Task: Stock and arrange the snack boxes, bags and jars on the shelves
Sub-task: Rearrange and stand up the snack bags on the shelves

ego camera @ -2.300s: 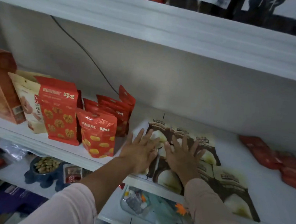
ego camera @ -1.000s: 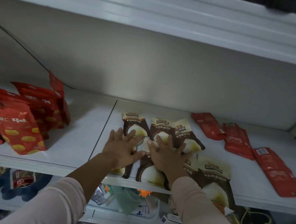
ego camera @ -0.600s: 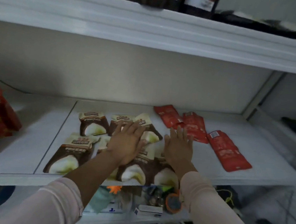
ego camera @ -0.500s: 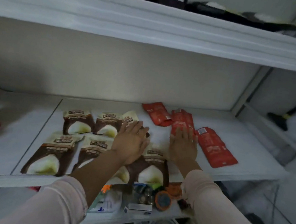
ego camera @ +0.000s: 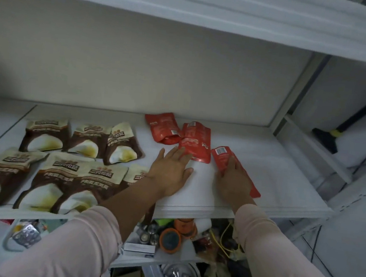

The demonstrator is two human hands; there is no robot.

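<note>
Left hand (ego camera: 169, 170), fingers straight, lies flat on the white shelf board (ego camera: 275, 170), fingertips touching the middle flat red foil pouch (ego camera: 196, 145) just ahead. Right hand (ego camera: 232, 182), fingers extended, rests on the rightmost flat red foil pouch (ego camera: 222, 157), whose long axis runs diagonally under the palm; this hand is better placed to slide it.

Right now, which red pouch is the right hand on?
The rightmost pouch, slanted and nearest the shelf front edge; the right hand lies flat across its middle.

Glossy red plastic pouches (ego camera: 196, 144) and matt brown-and-cream bags (ego camera: 45, 133) lie on a smooth white shelf (ego camera: 274, 181), seemingly painted metal; sleeves (ego camera: 278, 250) are soft pink cloth.
</note>
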